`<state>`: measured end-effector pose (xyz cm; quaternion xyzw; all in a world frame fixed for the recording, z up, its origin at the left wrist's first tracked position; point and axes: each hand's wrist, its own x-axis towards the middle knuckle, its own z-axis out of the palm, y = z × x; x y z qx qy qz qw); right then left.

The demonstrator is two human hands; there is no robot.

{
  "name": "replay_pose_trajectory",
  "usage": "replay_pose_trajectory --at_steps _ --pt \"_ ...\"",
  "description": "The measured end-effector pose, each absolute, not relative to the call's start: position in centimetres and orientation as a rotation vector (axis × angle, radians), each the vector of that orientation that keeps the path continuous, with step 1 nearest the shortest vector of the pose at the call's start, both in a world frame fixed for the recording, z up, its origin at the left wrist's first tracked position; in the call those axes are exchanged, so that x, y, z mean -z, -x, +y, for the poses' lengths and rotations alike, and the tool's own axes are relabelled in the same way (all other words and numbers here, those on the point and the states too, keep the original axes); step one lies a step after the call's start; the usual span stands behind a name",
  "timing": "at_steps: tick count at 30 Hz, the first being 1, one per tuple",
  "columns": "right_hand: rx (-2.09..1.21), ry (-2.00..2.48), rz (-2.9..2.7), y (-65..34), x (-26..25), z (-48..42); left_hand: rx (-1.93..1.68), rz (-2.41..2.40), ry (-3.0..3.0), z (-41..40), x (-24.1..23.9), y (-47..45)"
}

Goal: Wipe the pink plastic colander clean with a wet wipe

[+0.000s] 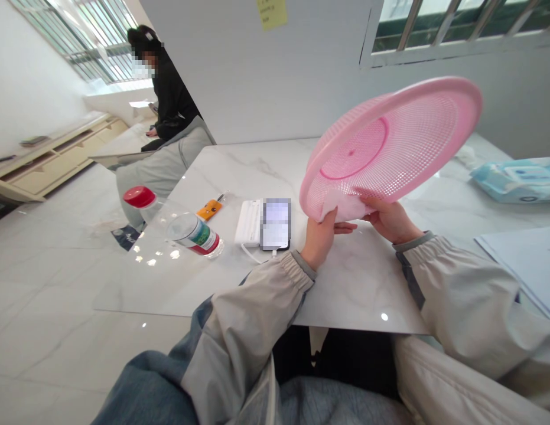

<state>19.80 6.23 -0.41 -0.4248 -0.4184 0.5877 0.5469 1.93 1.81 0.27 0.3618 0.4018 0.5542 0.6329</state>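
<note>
A pink plastic mesh basket (416, 147) is held up tilted above the table, its open side turned toward me. My left hand (319, 241) grips its near rim at the lower left, thumb up on the inside. A white wipe (343, 206) lies over the rim and the lower inner wall, by my left thumb. My right hand (392, 221) is closed on the wipe's right end, against the near rim. Some fingers of both hands are hidden behind the basket and wipe.
On the white marble-look table (341, 295) are a phone (276, 224), a white power bank (248, 223) with a cable, an orange key pouch (210, 209) and a red-capped bottle (195, 233). Right are a wipes pack (518, 180) and papers (518, 254). Another person (171, 94) sits far left.
</note>
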Motion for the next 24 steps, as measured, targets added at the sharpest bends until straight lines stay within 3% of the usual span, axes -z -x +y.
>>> replay_pose_trajectory --at_steps 11,24 --pt "-0.992 1.003 -0.812 -22.0 0.3 7.7 -1.329 1.006 -0.808 2.2 0.1 -1.5" --pt "-1.063 0.967 -0.856 -21.7 0.4 7.5 -1.262 0.992 -0.878 2.2 0.1 -1.4"
